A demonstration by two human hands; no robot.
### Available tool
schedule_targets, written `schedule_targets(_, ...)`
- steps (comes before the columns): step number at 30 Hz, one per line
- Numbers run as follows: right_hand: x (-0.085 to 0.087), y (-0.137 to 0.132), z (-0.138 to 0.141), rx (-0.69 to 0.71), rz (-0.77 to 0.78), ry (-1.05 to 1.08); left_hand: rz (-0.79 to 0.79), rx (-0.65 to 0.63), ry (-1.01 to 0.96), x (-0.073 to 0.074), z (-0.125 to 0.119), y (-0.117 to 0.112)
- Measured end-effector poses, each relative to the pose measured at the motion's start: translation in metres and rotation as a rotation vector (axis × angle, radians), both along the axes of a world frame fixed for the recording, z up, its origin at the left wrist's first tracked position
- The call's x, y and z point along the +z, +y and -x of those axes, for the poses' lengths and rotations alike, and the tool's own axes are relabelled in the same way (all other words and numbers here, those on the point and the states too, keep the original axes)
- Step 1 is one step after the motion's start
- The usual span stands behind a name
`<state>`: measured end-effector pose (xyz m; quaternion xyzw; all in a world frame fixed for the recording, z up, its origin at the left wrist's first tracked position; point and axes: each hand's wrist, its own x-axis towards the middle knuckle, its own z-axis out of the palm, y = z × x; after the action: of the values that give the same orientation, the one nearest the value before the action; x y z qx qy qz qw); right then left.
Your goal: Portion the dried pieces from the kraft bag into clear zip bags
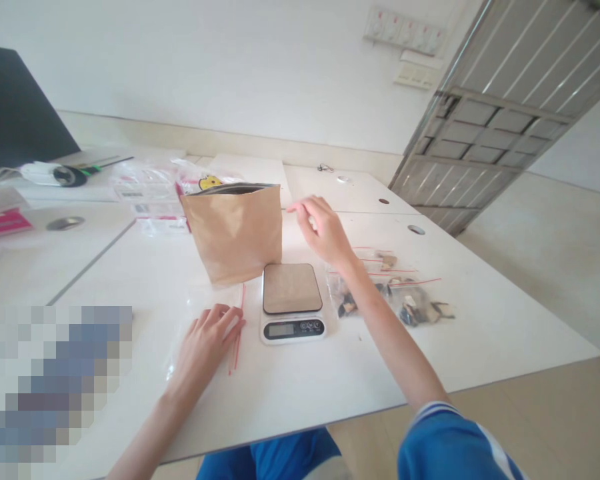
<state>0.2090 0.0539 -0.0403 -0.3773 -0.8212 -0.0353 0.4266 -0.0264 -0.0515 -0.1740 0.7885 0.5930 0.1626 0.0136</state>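
White surface carries everything. Brown paper bag stands upright, top open, just behind scale. Filled zip bags lie right of scale. Left hand flat, grip spread, resting on an empty clear zip bag w/ red strip, left of scale. Right hand raised beside paper bag, fingers loosely curled, holding nothing.

Your path ahead blocked by the upright paper bag, scale just beside it, filled bags crowding your right, packets behind left, bare table open near the front edge.
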Motion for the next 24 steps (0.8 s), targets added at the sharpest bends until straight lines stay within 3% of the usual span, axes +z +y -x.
schedule_targets(4, -0.042, -0.025, -0.081, -0.29, 0.476, -0.319, -0.037, -0.069, -0.057, -0.008, 0.007, -0.004)
schedule_targets(7, -0.065, -0.036, -0.116, -0.335, 0.569, -0.358, -0.122, -0.085, -0.092, -0.012, 0.006, -0.007)
schedule_targets(9, -0.07, -0.04, -0.125, -0.325, 0.55, -0.339, -0.157, -0.073, -0.123, -0.01, 0.002, -0.008)
schedule_targets(13, -0.064, -0.048, -0.127, -0.295, 0.448, -0.245, -0.179, -0.041, -0.186, -0.002, -0.008, -0.014)
schedule_targets(17, -0.063, -0.062, -0.127, -0.337, 0.397, -0.17, -0.108, 0.046, -0.128, -0.013, -0.009, -0.018)
schedule_targets(21, -0.083, -0.073, -0.125, -0.413, 0.331, -0.152, -0.073, -0.041, -0.129, -0.034, -0.004, -0.012)
schedule_targets(24, -0.1, -0.074, -0.127, -0.414, 0.379, -0.171, -0.084, -0.077, -0.212, -0.036, -0.004, -0.008)
